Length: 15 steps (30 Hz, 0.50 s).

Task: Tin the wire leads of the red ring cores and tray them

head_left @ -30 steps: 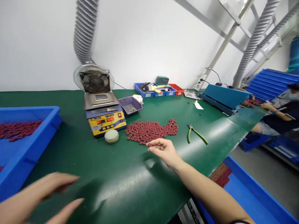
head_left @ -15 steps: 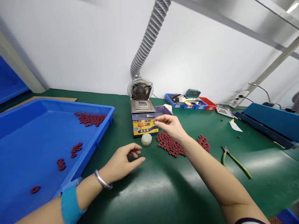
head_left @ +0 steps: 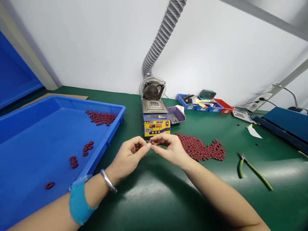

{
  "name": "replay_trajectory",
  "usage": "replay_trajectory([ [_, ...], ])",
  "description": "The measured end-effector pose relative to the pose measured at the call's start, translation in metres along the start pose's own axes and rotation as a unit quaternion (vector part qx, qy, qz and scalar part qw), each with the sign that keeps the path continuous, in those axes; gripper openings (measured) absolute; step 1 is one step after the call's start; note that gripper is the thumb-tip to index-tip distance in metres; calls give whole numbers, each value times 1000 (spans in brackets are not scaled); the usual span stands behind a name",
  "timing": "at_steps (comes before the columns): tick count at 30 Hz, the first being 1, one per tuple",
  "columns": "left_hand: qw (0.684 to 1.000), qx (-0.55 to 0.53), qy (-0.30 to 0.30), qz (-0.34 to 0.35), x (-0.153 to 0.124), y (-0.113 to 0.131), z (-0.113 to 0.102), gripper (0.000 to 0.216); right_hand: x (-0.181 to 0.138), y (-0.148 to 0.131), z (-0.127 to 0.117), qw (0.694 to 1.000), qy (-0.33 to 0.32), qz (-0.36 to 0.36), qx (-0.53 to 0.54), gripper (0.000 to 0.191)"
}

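My left hand (head_left: 130, 156) and my right hand (head_left: 169, 149) meet in front of the yellow-faced heating unit (head_left: 157, 127). Both are closed, with thumbs and fingertips pinching one small dark-red ring (head_left: 152, 142) between them. The fingers cover most of that ring. Just right of my right hand, many similar rings (head_left: 198, 147) lie in a flat pile on the green bench (head_left: 154, 195). The unit has a metal top plate (head_left: 154, 105) and lit red digits. A silver bangle circles my left wrist, and a turquoise band is on the forearm.
At left stands a large blue tray (head_left: 60, 125) with scattered red rings. A purple bin (head_left: 178, 115) holds small metal pieces beside the unit. Green-handled cutters (head_left: 252, 171) lie at right. Behind are small tool bins (head_left: 199, 104) and a fan with a grey hose (head_left: 163, 35).
My right hand has come down and left from the unit's front to meet my left hand, whose fingers have closed. The round pale tin is now hidden behind the hands. The view has shifted.
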<state>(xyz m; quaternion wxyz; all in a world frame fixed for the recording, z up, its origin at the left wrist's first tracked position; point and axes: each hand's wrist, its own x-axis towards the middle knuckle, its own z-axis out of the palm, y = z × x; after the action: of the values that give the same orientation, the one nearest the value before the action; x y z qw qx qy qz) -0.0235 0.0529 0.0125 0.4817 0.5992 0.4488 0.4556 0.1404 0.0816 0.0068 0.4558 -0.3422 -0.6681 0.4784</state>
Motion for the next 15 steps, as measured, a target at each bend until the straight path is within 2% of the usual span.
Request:
replay_trajectory([
  [2,999,24,21,16,0,1,-1,25,-3,0,0,1000,-4,-2,2,23],
  [5,995,31,88,33,2,1,-4,26,-2,-3,-4,1000,3,9,-6,24],
  [8,990,6,142,28,4,-1,-5,23,15,-8,-19,1000,13,17,-13,24],
  [12,994,19,110,2,4,-1,-2,24,69,-14,-49,996,4,-3,-92,21],
  [15,996,61,67,4,2,-2,0,24,120,-16,-69,973,7,-12,-231,18],
])
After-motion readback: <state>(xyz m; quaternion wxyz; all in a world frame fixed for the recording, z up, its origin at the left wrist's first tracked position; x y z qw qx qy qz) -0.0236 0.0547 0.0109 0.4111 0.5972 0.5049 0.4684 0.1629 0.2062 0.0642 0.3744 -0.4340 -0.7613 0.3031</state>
